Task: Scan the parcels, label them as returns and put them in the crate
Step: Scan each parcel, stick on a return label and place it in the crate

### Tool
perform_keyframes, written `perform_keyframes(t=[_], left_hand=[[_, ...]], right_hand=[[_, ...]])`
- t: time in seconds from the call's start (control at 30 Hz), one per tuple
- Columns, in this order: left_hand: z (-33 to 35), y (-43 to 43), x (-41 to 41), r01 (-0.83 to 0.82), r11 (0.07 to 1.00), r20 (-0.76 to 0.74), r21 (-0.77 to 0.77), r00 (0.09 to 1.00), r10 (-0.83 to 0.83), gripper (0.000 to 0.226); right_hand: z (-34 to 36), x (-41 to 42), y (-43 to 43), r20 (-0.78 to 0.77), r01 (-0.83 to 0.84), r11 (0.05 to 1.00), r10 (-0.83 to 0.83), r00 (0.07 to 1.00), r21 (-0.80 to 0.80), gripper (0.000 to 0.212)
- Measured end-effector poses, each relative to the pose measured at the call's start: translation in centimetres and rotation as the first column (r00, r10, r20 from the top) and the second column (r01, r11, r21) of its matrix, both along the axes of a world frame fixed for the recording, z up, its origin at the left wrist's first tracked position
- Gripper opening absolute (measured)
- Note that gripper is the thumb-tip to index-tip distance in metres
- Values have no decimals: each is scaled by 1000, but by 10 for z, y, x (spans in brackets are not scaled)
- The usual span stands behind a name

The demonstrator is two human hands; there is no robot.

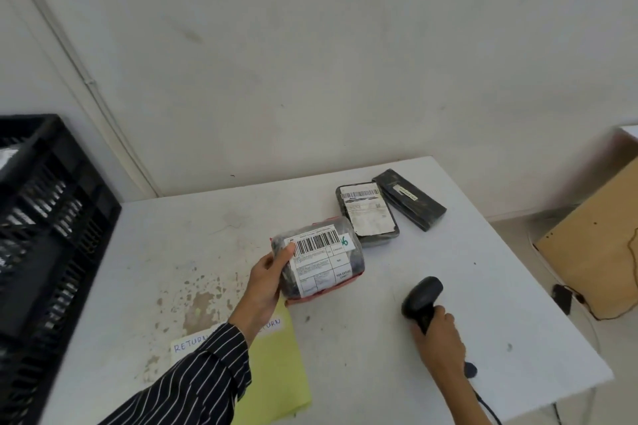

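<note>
The thumb (287, 253) of the left hand (267, 281) presses on the left edge of the label of the parcel (321, 260), just short of the barcode. The other fingers are curled behind the pack and hidden. This grip seems meant to keep the bars uncovered and facing up. The parcel is over the middle of the table (207, 235); whether its lower edge rests on the top I cannot tell

The fingers (440, 316) of the right hand (440, 335) are wrapped tight round the handle of the scanner (421, 298). Its head rises toward the parcel but is well apart from it, so the scan looks like the step in hand, with the aim not yet set

Behind, a second parcel (367, 214) lies label up, touching a third parcel (409, 198), likely waiting their turn. The crate (45, 217) stands at the left, on the holding hand's side

A yellow sheet (279, 366) lies under the left wrist, carrying a white sticker (188, 345) lettered "RETURN" in blue. The sleeve (193, 379) covers most of another sticker, leaving "URN" showing. The held parcel's label has a green handwritten mark like a 6 at its right edge; its small print is too fine to read, as is the strip on the third parcel
</note>
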State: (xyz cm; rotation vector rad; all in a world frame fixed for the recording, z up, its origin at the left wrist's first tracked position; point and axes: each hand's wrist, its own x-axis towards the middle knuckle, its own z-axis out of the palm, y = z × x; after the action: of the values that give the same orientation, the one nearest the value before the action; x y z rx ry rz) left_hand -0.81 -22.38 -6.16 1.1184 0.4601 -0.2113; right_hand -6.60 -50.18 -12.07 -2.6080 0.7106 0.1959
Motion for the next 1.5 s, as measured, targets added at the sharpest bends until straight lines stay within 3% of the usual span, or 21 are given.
perform_keyframes(t=[0.1,0.27,0.5,0.7,0.9,1.07,1.5], left_hand=[[7,12,12,-24,1000,15,21,1000,24,45],[11,32,30,-63,995,79,83,995,56,54],[13,52,49,-67,990,130,127,990,51,49],[15,61,57,-74,990,147,121,988,56,43],[9,68,56,-55,989,160,135,987,33,64],[3,67,54,-69,987,144,142,988,49,49],[-4,61,49,-66,989,96,133,994,53,43]], right_hand=[[21,-1,17,79,-17,964,-4,997,265,19],[70,-2,61,238,-92,850,-40,970,519,18],[132,-6,117,322,-294,573,54,945,765,16],[153,-14,142,315,-308,473,67,947,825,17],[159,-14,150,324,-328,477,93,941,815,15],[159,-17,152,317,-315,470,77,945,825,16],[163,-18,152,332,-335,471,92,939,816,16]])
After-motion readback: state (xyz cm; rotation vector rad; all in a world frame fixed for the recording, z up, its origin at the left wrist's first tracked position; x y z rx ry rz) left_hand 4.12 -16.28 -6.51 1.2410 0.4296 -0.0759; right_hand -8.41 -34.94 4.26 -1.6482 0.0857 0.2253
